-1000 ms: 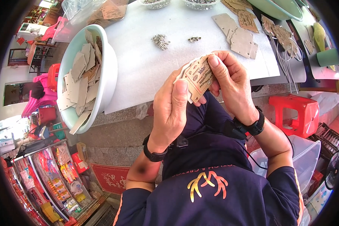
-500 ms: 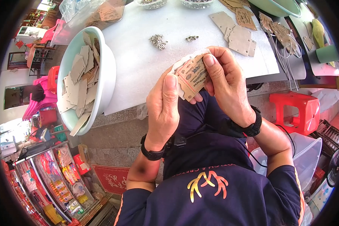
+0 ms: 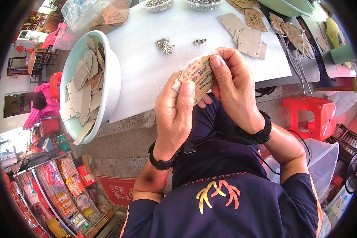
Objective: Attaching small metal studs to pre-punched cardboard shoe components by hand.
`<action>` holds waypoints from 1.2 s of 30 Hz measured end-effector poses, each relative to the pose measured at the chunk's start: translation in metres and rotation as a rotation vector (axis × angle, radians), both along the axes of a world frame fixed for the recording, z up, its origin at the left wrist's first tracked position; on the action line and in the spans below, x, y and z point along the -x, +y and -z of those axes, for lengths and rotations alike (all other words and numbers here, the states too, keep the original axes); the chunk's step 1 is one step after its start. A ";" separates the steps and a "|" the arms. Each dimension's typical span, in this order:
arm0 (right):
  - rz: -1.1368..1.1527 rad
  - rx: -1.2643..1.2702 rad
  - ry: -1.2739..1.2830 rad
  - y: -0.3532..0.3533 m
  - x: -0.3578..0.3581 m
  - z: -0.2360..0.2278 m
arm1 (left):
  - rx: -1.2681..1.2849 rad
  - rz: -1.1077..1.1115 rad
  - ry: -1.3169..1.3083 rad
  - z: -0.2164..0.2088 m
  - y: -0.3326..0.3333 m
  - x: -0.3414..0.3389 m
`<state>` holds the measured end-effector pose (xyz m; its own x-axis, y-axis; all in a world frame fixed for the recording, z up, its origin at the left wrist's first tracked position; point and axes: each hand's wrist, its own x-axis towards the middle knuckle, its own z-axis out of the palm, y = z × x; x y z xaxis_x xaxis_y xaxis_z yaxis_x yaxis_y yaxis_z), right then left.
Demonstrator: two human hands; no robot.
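Between my two hands, above the table's near edge, is a small stack of printed brown cardboard tags (image 3: 202, 79), tilted, with a whitish layer behind it. My left hand (image 3: 173, 113) grips its left side, the thumb lying flat across the front. My right hand (image 3: 236, 89) pinches the upper right corner between thumb and fingers. Some fingertips show beneath the lower edge. On the white-covered table (image 3: 141, 75) beyond lie a heap of small metal eyelets (image 3: 164, 46) and a smaller cluster of metal eyelets (image 3: 199, 41).
At the left stands a pale green basin (image 3: 114, 79) full of cardboard tags. Plain grey-brown tags (image 3: 250, 43) lie at the right, near strung bundles of tags (image 3: 295, 35). Two clear tubs (image 3: 158, 7) of metal bits are at the back. A red stool (image 3: 311, 107) stands right.
My left thumb has moved right and slightly up across the front tag, covering more of it. Both hands still hold the stack. The view has shifted slightly.
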<state>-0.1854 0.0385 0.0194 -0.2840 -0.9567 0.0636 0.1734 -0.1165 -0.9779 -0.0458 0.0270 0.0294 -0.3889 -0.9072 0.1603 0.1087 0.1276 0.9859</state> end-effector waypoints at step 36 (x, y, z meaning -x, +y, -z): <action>-0.165 0.036 -0.106 0.012 0.004 -0.012 | -0.041 0.064 0.129 -0.004 0.001 0.004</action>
<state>-0.1895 0.0501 0.0319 -0.1309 -0.9885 0.0763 0.2950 -0.1123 -0.9489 -0.0499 0.0276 0.0332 -0.4249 -0.8879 0.1763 0.2412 0.0766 0.9674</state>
